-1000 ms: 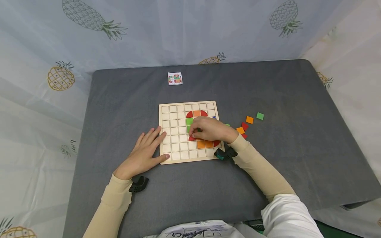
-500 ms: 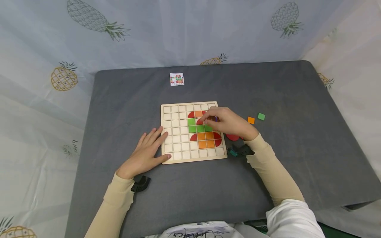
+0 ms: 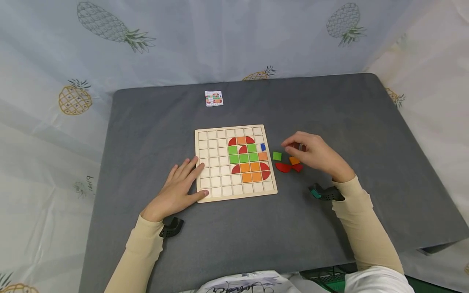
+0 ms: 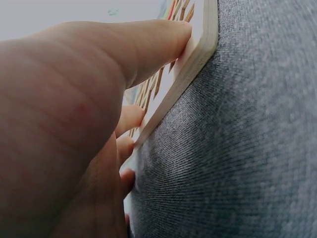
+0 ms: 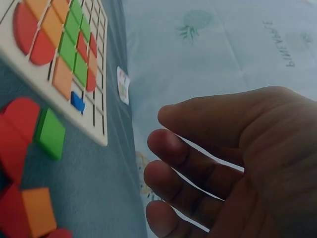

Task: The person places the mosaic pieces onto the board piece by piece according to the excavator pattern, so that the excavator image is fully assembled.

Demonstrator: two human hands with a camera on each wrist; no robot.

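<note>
Left hand [image 3: 176, 192] spread, fingertips resting on the left edge of the gridded board [image 3: 213, 161]. Right hand [image 3: 314, 153] above the tabletop [image 3: 238, 240], fingers loosely bent, thumb and index slightly apart, nothing visible between them. Green square [image 3: 277, 156] and rounded red piece [image 3: 283, 167] lie left of it, between it and board; right hand nearer. Red's long axis runs side to side.

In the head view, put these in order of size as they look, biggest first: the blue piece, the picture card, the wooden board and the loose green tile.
1. Wooden board
2. Picture card
3. Loose green tile
4. Blue piece, on the board
</note>
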